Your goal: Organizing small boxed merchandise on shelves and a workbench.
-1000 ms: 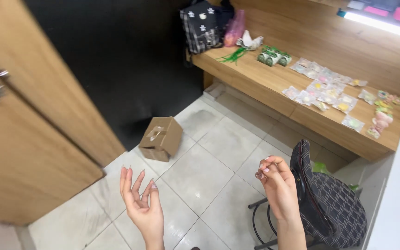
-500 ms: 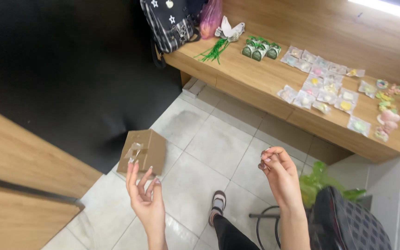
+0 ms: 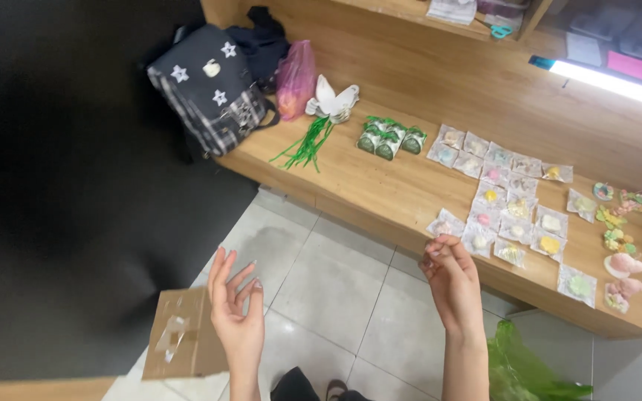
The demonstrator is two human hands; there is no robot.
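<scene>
— So, what do you see from your end?
— Both my hands are raised over the tiled floor, holding nothing: left hand (image 3: 237, 312) open with fingers spread, right hand (image 3: 452, 282) loosely curled.
— And nearby?
— Small clear packets (image 3: 505, 215) lie on the bench (image 3: 380, 186), just beyond my right hand; a cardboard box (image 3: 180, 345) sits by my left.

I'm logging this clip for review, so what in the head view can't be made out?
- Right hand: fingertips curled and blurred; anything pinched there is hidden.
- Clear packets on the wooden bench: contents too small to identify.
- Green plastic bag: cut off by the bottom edge.
- Cardboard box: partly behind the left hand.
</scene>
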